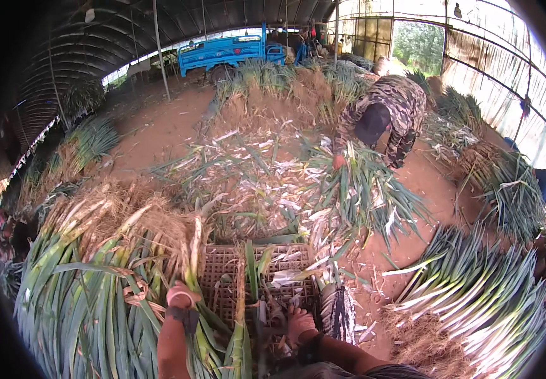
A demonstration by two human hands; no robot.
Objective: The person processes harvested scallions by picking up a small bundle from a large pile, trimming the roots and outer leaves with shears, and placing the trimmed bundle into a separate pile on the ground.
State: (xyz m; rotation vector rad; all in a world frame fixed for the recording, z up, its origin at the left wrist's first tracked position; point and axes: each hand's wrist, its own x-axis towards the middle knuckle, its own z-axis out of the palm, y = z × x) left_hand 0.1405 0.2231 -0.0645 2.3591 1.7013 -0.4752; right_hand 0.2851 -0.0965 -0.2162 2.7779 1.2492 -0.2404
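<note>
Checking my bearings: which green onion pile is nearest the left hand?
The left foreground green onion pile, roots pointing away, beside the left hand; others, like the right foreground pile, lie farther off.

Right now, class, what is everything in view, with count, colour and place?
Rooted onion stalks: many, green with brown roots, left foreground
Lattice crate: one, brown, centre foreground
Striped object: one, black-and-white, right of crate
White-stemmed onions: many, white and green, lower right
Scraps: uncountable, pale and green, middle floor
Co-worker: one, camouflage clothing, bending right of centre
Cart: one, blue, back
Doorway: one, bright, upper right
Left hand: one, bare, at left stalks
Right hand: one, bare, crate's lower right
</note>
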